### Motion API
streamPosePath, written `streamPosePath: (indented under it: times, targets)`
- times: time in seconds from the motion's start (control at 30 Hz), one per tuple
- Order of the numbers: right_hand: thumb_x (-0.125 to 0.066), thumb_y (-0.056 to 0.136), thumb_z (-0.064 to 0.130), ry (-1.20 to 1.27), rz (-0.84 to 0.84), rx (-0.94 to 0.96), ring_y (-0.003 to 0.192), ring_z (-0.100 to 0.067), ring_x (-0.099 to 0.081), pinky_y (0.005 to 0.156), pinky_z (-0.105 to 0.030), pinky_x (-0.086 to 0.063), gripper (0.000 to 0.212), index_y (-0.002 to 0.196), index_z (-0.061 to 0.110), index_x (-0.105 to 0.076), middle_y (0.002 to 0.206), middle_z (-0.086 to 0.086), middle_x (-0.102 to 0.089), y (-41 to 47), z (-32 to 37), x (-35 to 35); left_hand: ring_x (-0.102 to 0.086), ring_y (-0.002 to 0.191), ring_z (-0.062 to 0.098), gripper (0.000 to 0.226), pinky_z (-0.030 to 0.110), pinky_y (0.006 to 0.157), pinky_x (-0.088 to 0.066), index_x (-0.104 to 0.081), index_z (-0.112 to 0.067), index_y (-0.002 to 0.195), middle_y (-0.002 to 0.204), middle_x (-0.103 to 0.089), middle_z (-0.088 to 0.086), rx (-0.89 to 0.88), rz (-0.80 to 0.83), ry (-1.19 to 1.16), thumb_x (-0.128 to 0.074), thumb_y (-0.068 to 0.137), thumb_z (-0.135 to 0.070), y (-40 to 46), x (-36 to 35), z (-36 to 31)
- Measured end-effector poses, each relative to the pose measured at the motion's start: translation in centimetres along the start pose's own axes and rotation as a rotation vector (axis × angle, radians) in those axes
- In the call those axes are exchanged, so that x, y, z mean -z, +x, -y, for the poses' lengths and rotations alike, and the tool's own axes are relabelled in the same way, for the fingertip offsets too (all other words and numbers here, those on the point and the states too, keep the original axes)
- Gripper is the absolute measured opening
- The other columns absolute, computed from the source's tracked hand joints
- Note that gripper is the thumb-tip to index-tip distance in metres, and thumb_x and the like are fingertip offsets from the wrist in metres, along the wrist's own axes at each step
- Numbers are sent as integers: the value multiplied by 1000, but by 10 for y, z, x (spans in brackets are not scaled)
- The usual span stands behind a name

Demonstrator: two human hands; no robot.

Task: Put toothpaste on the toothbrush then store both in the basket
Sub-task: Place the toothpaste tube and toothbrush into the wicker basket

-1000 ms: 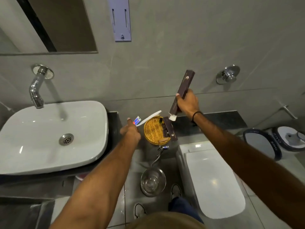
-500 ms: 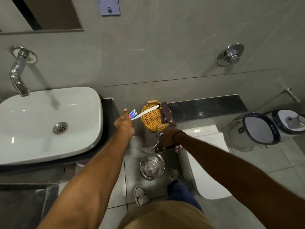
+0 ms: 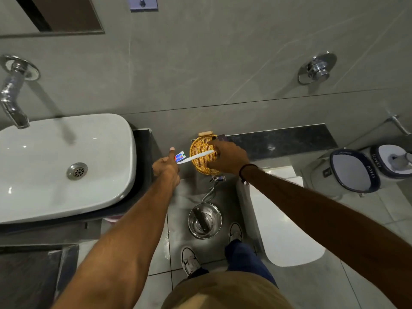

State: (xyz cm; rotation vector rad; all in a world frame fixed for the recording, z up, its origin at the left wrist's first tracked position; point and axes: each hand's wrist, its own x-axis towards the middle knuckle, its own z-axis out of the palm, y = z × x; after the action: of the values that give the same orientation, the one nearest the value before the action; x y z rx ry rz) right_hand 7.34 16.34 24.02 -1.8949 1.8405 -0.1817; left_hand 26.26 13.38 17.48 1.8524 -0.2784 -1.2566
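A round wicker basket point(image 3: 200, 146) sits on the ledge between the sink and the toilet. My left hand point(image 3: 166, 167) is just left of it, thumb up, pinching a small red, blue and white toothpaste tube point(image 3: 180, 156) together with the near end of a white toothbrush point(image 3: 196, 156). The toothbrush slants across the basket. My right hand point(image 3: 227, 157) hovers over the basket's right half, its curled fingers covering the toothbrush's far end. Whether it grips that end is hidden. A dark brown case point(image 3: 221, 137) peeks out behind my right hand.
A white sink point(image 3: 66, 139) with a chrome tap point(image 3: 12, 101) fills the left side. The white toilet lid point(image 3: 285, 221) lies lower right. A steel bucket point(image 3: 204, 220) stands on the floor below the basket. Two lidded bins point(image 3: 353, 171) stand at the right.
My right hand set the brown case down by the basket, dropped low, then came up over the basket onto the toothbrush's far end. My left hand barely moved.
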Motion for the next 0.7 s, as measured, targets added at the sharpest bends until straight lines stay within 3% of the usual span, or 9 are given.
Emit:
streamPosePath:
  times: [0.07, 0.2, 0.43, 0.53, 0.7]
  targets:
    - [-72, 86, 49, -96, 3, 78, 126, -28, -61, 102, -48, -53, 63, 142, 24, -56, 140, -6, -64, 0, 3, -4, -51, 46, 15, 46, 25, 48, -43, -55, -16, 64, 63, -63, 5, -1, 30, 43, -79, 81, -50, -2, -10, 2]
    - [-64, 95, 40, -222, -13, 156, 108, -29, -70, 89, -43, -61, 37, 122, 17, -73, 121, -10, -74, 10, 1, -9, -59, 48, 11, 42, 24, 46, -46, -60, -14, 67, 66, -69, 4, -7, 79, 91, -79, 83, -47, -4, -35, 5]
    - [-69, 93, 21, -397, -24, 338, 112, -34, -67, 94, -48, -56, 32, 123, 11, -72, 124, -15, -71, 44, -31, -4, -56, 28, 4, 42, 14, 31, -41, -58, -11, 62, 43, -66, -2, 116, 181, 46, -77, 87, -40, 5, -74, 8]
    - [-64, 96, 20, -446, 25, 350, 111, -34, -67, 92, -44, -55, 28, 120, 7, -71, 123, -15, -70, 67, -47, -1, -50, 28, 5, 44, 15, 33, -40, -57, -10, 64, 47, -65, 0, 163, 202, 63, -74, 89, -42, 17, -92, 9]
    - [-64, 96, 24, -510, 100, 352, 120, -35, -60, 100, -45, -51, 31, 121, 7, -70, 131, -16, -65, 102, -69, -3, -43, 34, 6, 40, 18, 35, -37, -58, -11, 72, 49, -53, -1, 280, 312, 36, -67, 94, -43, 44, -113, 16]
